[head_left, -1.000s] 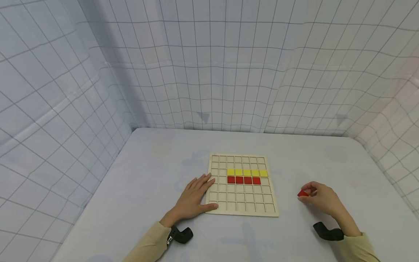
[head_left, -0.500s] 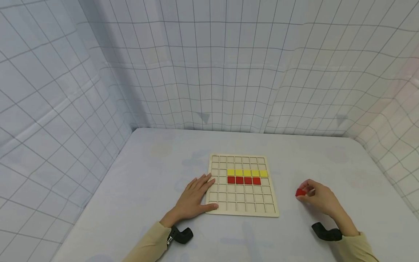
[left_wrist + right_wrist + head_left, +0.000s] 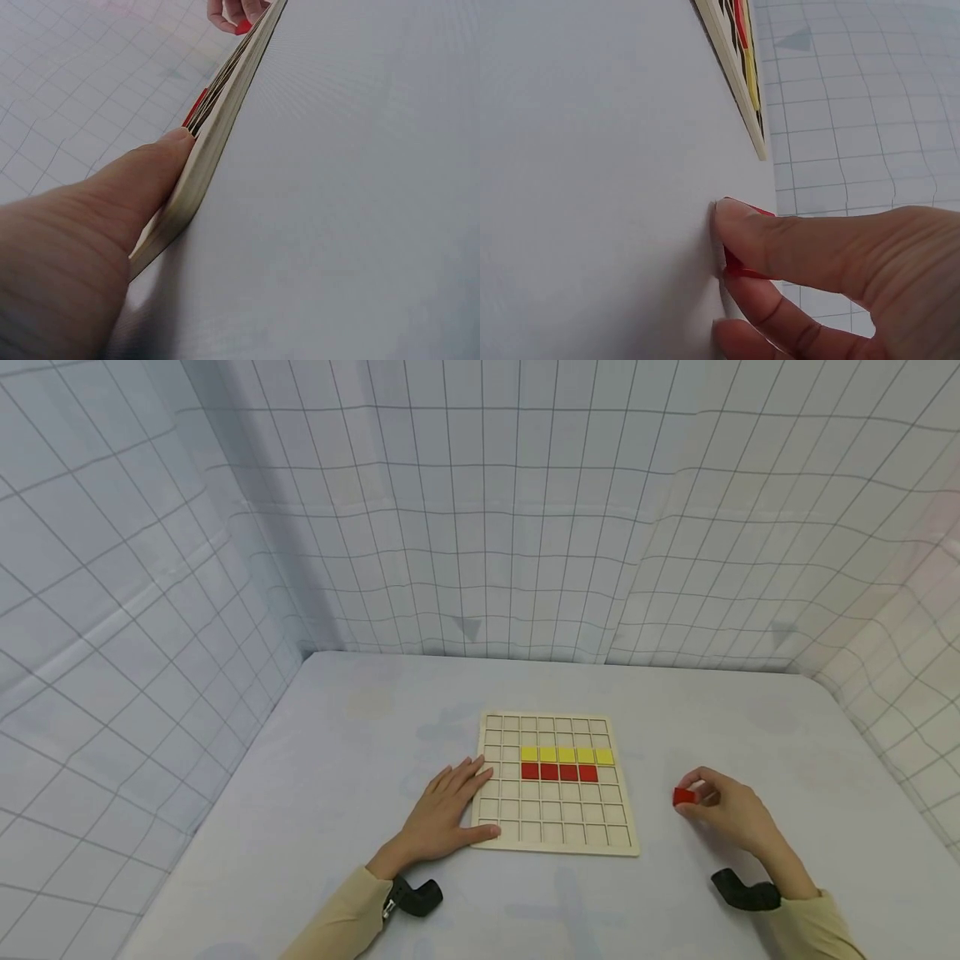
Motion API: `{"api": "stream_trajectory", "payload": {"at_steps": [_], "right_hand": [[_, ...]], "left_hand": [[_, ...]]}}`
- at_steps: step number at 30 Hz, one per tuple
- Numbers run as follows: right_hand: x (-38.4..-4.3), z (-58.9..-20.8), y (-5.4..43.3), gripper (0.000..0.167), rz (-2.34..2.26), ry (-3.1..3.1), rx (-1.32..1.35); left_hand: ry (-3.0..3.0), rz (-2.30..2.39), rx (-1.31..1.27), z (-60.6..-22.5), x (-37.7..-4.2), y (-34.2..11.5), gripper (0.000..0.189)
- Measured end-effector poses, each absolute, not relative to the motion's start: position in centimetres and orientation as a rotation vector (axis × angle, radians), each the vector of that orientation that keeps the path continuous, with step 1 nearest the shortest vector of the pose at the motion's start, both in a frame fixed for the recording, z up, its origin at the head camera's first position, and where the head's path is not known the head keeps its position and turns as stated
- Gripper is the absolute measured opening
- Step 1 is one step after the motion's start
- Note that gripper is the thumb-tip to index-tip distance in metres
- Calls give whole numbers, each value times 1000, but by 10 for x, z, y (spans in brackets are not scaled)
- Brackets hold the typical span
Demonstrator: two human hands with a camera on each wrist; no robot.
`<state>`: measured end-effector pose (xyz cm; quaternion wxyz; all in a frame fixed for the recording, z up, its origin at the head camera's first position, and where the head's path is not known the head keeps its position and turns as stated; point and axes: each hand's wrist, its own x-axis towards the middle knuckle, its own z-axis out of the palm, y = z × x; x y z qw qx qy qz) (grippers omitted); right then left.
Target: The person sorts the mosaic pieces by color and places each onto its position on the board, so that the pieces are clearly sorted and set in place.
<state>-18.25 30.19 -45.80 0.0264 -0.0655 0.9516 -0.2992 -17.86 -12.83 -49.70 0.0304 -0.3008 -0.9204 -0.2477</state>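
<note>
A pale wooden grid board (image 3: pixel 551 850) lies on the table, with a row of yellow square tiles (image 3: pixel 566 756) and, just below it, a shorter row of red square tiles (image 3: pixel 558 772) set in its cells. My left hand (image 3: pixel 441 818) rests flat on the board's left edge, fingers straight and spread; the left wrist view shows its thumb (image 3: pixel 142 176) on the rim. To the right of the board, my right hand (image 3: pixel 731 812) pinches a loose red tile (image 3: pixel 683 797) between thumb and fingers. In the right wrist view the thumb covers part of this red tile (image 3: pixel 739 262).
The white table (image 3: pixel 360 718) is bordered at the back and sides by hanging white cloth with a grid pattern (image 3: pixel 525 527). A black wrist device (image 3: pixel 420 898) sits on the left wrist, another black wrist device (image 3: pixel 746 891) on the right.
My right hand has shifted slightly left and away from me with the red tile, which has turned a little. The left hand and the board have stayed still.
</note>
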Motion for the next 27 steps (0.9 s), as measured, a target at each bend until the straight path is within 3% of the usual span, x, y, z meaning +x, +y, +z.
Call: {"api": "stream_trajectory", "payload": {"at_steps": [27], "right_hand": [[-206,-461,257,22,-1249,2808,-176]], "left_hand": [[-2853,-745,-932,-496,-179,-129,83]]}}
